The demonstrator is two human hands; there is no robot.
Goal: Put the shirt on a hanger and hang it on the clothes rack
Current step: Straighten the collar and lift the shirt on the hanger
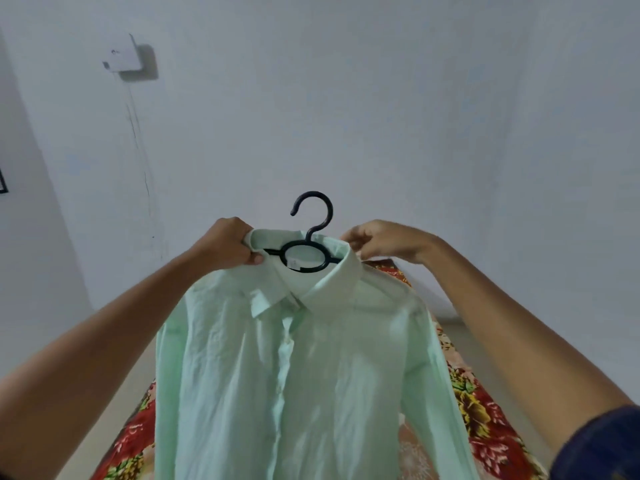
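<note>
A pale mint shirt [287, 368] of thin, lightly creased woven cloth is hanging in mid-air in front of the person, its buttoned front facing the camera and its stiff pointed collar [304, 285] at the top. Its long axis is running top to bottom, collar up and hem dropping out of the lower edge of the view; both sleeves are falling straight down along the sides. A black plastic hanger [310, 244] is sitting inside the neck opening: an oval ring shows within the collar, thin arms are disappearing under the cloth on both sides, and a curved hook is rising above, its open end turned to the left.

The left hand [230, 245] is gripping the left side of the collar, fingers curled tight around the cloth. The right hand [377, 242] is pinching the right edge of the collar between thumb and fingertips.

Below and behind the shirt, a bed [485, 424] with a red and yellow floral cover is lying, showing on both sides. A plain white wall [381, 116] is filling the space beyond, with wide open room above the hook. A small white box [124, 55] is fixed high on the wall at left.
</note>
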